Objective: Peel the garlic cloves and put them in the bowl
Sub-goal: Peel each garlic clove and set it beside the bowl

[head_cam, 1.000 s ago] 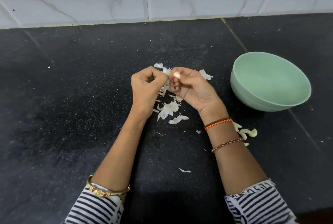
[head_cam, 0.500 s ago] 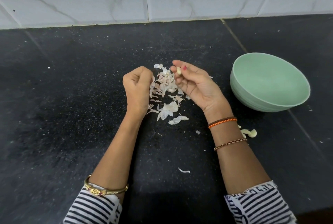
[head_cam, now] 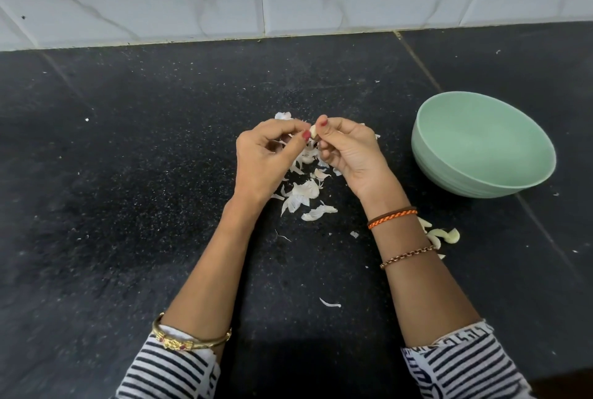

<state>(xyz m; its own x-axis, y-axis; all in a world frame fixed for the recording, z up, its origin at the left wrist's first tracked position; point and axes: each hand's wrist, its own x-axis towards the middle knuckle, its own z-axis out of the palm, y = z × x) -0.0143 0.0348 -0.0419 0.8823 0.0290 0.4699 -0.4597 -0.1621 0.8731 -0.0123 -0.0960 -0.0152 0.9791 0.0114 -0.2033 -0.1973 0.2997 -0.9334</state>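
The left hand (head_cam: 266,158) has come back to the right hand (head_cam: 349,154); both grips pinch one garlic clove (head_cam: 313,132) above the skins (head_cam: 305,193) on the bench (head_cam: 128,174). Slippery, it could pop out, missing the bowl (head_cam: 449,170).

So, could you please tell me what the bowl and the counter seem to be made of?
The bowl looks like matte plastic, perhaps melamine: even pale green, soft sheen, faint ridges round its outer wall. The counter looks like polished dark stone, probably granite: black with fine pale specks, and a straight seam runs between slabs.
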